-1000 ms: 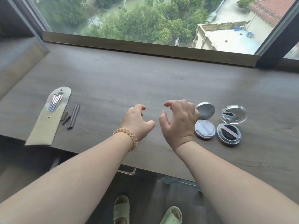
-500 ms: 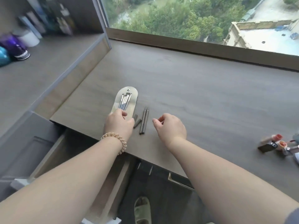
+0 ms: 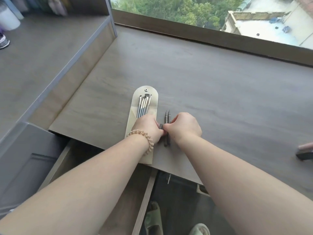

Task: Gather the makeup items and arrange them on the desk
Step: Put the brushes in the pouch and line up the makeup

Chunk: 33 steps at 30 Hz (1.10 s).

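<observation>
Both hands, apart earlier, had met. The left hand (image 3: 147,126) pinched a cap (image 3: 160,126); the curled right hand (image 3: 185,127) pinched the pencils (image 3: 167,118).

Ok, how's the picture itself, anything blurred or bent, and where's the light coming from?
Head view: brush pouch and pencils are sharp; head view: shelf items top left and the dark object at the right edge are smeared; head view: wide-angle lens stretches the forearms; soft daylight from the window, no glare.

A grey-brown wooden desk (image 3: 211,78) runs beneath a wide far window (image 3: 152,5) showing daylit trees (image 3: 194,13) and rooftops (image 3: 257,28), with a raised shelf (image 3: 50,48) on the left.
</observation>
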### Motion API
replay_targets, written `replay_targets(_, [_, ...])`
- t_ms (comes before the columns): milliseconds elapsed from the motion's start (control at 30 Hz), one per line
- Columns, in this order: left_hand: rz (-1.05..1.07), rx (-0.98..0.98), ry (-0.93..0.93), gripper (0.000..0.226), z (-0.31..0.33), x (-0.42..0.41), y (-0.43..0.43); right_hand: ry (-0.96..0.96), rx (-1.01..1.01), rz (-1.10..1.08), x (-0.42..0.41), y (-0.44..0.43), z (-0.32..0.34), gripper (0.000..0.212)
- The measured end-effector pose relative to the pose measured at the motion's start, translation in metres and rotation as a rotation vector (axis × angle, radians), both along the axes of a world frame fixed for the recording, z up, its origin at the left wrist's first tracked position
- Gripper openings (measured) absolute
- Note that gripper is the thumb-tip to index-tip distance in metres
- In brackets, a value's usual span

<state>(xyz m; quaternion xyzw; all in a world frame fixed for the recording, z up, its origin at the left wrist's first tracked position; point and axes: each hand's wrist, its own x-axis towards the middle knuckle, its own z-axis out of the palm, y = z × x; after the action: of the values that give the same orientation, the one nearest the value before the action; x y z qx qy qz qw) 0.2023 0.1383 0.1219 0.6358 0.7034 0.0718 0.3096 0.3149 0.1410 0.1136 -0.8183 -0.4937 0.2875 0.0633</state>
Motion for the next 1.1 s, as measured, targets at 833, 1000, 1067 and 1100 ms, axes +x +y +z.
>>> replay_targets(833, [0.527,-0.085,-0.336,0.035,0.015,-0.053,-0.002,0.810,0.041,-0.351,-0.049,-0.011,0.012,0.011])
replay_targets(1000, [0.529,-0.118,-0.443,0.035,0.004,-0.051,-0.001,0.822,0.086,-0.384,-0.035,-0.013,0.010,0.011])
replay_targets(1067, [0.551,-0.100,-0.479,0.021,-0.001,-0.044,-0.002,0.842,0.116,-0.397,-0.032,-0.016,0.010,0.011])
replay_targets(1100, [0.560,-0.086,-0.492,0.019,-0.001,-0.038,-0.001,0.850,0.139,-0.406,-0.029,-0.017,0.010,0.010])
